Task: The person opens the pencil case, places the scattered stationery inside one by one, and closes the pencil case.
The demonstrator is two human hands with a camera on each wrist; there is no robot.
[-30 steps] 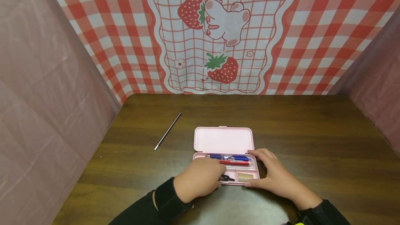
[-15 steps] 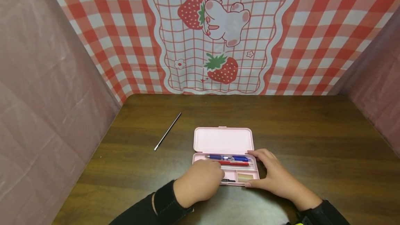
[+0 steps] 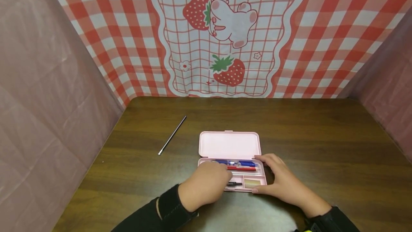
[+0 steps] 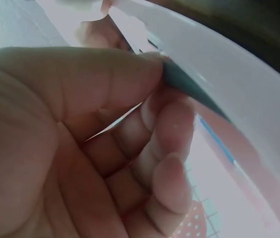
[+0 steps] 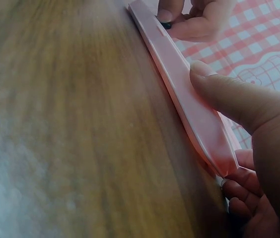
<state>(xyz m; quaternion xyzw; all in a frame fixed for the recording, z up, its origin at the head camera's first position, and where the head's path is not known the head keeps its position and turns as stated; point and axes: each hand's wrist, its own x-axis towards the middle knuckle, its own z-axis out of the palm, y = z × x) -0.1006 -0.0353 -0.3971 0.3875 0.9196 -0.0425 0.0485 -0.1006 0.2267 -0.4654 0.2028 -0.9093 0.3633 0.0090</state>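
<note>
An open pink pencil case (image 3: 239, 189) lies on the table with its lid (image 3: 229, 144) folded back. My left hand (image 3: 207, 182) is over its left part, thumb and fingertips pinching a slim black drawing compass (image 3: 236, 184) at the front compartment; the hand covers much of it. In the left wrist view the pinched piece (image 4: 192, 87) looks dark, close to the case wall. My right hand (image 3: 284, 182) grips the case's right end, thumb at the front edge and fingers at the back corner. Inside lie a blue pen (image 3: 244, 163), a red pencil (image 3: 243, 168) and a beige block (image 3: 252, 183).
A thin dark pencil (image 3: 172, 135) lies apart on the wooden table (image 3: 305, 124), left of the case. Behind the table hangs a red checked cloth (image 3: 341, 28). Pink drapes (image 3: 58, 92) flank both sides.
The black compass has shifted and turned slightly under my left hand, which first dipped a little toward me and then came back. My right hand keeps its grip on the case.
</note>
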